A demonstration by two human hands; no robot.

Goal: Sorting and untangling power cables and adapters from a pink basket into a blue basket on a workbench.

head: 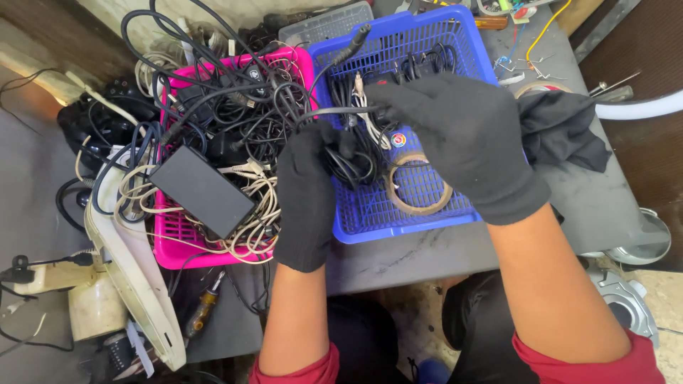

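Left grip (307,190) clutching cable bundle (346,160) (black), basket-side

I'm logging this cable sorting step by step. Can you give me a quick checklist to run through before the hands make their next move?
1. Left hand has a grip on the black cable bundle: ok.
2. Right hand holds the cable's loose end: cannot tell, the fingers hide it.
3. Bundle free of the pink basket tangle: not ok, cables run into it.
4. Space in the blue basket: ok.
5. Tape roll clear of the bundle: ok.
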